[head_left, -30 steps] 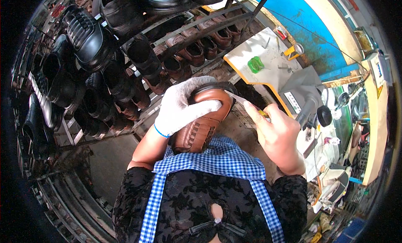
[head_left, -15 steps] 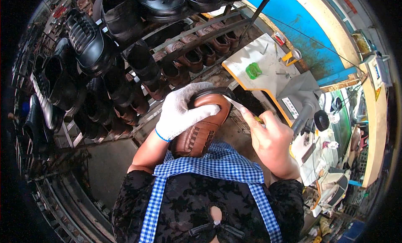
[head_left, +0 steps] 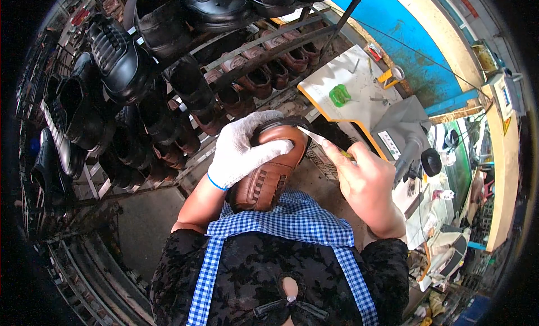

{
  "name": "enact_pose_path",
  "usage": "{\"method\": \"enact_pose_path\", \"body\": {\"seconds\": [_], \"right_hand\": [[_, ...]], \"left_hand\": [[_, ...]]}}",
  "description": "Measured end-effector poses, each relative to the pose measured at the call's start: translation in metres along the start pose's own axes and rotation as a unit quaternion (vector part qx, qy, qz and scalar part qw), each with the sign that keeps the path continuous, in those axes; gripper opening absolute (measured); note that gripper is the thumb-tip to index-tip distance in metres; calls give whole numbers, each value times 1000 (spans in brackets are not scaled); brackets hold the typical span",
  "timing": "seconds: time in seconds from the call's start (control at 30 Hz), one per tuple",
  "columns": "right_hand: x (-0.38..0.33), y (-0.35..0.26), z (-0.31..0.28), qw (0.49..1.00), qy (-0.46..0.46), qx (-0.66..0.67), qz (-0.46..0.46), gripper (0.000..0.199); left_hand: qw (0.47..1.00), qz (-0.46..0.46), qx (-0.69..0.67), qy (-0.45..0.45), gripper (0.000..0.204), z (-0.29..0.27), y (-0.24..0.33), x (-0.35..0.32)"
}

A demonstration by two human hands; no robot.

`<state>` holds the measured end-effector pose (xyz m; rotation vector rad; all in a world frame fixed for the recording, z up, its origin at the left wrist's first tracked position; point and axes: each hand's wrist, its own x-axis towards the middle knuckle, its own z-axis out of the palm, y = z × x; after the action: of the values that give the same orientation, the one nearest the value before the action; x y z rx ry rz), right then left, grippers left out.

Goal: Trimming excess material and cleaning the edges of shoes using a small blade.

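My left hand [head_left: 236, 156], in a white knitted glove with a blue cuff edge, grips a brown leather shoe [head_left: 270, 177] with slotted strips across its upper. The thumb lies over one rounded end of the shoe, the fingers behind the dark sole edge [head_left: 286, 122]. Bare and closed, my right hand [head_left: 368, 183] holds a thin knife [head_left: 313, 136] with a pale blade; a bit of yellow handle shows by the fingers. Its tip meets the dark edge at the shoe's upper right. The shoe's lower end rests near the blue checked apron [head_left: 281, 225].
A metal rack [head_left: 224, 76] of black and brown shoes fills the upper left. To the right stands a white worktop [head_left: 337, 73] with a green tray [head_left: 339, 95] and a yellow tape roll [head_left: 391, 74]. A grey machine hood [head_left: 401, 124] juts out close to my right hand.
My right hand has shifted slightly right, with the knife tip still at the shoe's edge. The left hand and the shoe look almost unmoved.
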<state>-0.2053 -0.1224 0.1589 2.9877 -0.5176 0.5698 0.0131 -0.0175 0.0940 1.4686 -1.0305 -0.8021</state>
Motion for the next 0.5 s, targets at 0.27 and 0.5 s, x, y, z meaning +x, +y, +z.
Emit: {"method": "enact_pose_path", "body": {"seconds": [0.27,0.5], "right_hand": [[14,12,5,998,3,38,-43,43],[12,24,15,992,-2,124,-28,43]], "left_hand": [[1000,-17,-2,-11,57,-4,-7,-1],[994,-43,-93,-27,55,-4,-13,-1]]}}
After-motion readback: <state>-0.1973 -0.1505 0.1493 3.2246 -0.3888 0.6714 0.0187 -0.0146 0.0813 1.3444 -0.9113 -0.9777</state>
